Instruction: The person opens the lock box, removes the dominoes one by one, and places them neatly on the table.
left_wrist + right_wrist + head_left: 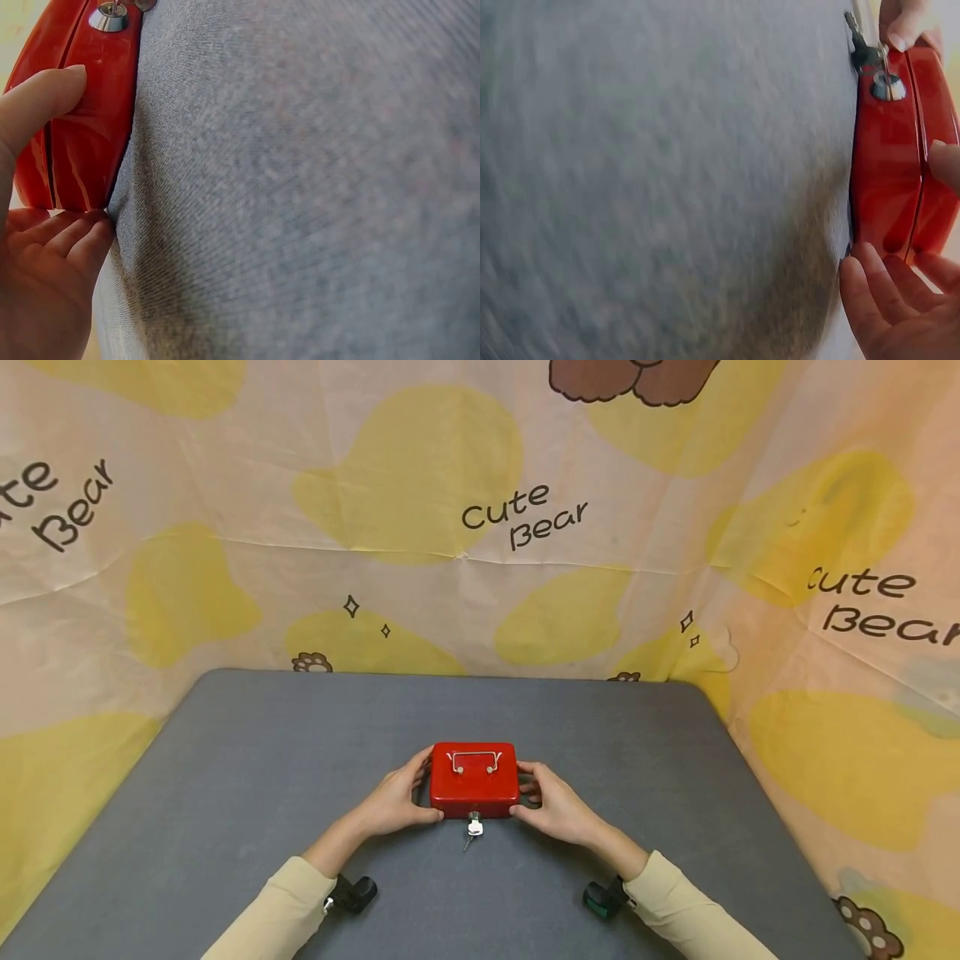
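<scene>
Here sits the glossy red rectangular box with rounded corners [474, 795], flat on the grey cloth-covered table [300, 735], midway between its left and right edges and well short of the far edge. The lid is down, a dark seam running round the sides, and on top there's a thin silver wire handle [474, 752]. Now the front face: a round silver lock [888, 88] sits at its middle, with silver keys [475, 828] at it, one dangling over the tabletop.

And both hands are on it! The left hand [395, 803] grips the left end, thumb pressed across the front face near the corner, fingers bent along the side. The right hand [557, 806] mirrors it at the right end, thumb on the front, fingertips against the side and slightly apart. Pale cream sleeves [281, 906] cover the forearms, and a black device [358, 896] rides on the left wrist, with a matching black unit [602, 900] on the right.

Beyond the table's far edge and both sides hangs a pale cloth backdrop [270, 468], yellow blotches all over, "cute Bear" lettered across it.
</scene>
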A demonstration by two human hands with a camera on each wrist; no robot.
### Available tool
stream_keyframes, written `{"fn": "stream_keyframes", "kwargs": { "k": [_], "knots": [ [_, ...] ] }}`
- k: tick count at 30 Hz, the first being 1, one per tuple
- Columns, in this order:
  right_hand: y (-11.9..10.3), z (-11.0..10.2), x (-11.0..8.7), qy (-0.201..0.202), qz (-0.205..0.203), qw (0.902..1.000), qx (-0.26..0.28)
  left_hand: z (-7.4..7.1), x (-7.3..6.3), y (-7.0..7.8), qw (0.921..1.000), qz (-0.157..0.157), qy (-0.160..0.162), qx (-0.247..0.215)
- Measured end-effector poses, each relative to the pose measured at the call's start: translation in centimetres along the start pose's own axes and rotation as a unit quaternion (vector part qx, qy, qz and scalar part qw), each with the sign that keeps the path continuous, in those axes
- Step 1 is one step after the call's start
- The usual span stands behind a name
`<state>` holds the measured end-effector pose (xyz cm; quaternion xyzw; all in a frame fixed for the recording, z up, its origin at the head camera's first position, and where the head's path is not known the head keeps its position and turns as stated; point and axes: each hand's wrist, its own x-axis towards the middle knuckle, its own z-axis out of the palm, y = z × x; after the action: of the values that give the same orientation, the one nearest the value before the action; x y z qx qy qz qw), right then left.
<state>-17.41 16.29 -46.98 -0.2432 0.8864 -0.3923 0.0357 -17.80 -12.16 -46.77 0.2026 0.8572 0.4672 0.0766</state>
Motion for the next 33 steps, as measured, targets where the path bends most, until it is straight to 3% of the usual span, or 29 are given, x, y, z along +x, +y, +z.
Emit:
{"fn": "stream_keyframes", "kwargs": {
  "k": [11, 33],
  "knots": [
    [0.5, -0.8, 0.3, -0.046, -0.002, 0.9988, -0.018, 0.0, 0.0, -0.4, 1.0, -0.001, 0.004, -0.006],
    [0.0, -0.5, 1.4, -0.039, 0.019, 0.9987, -0.026, 0.0, 0.2, 0.0, 0.9993, -0.01, 0.029, 0.021]
  ]
}}
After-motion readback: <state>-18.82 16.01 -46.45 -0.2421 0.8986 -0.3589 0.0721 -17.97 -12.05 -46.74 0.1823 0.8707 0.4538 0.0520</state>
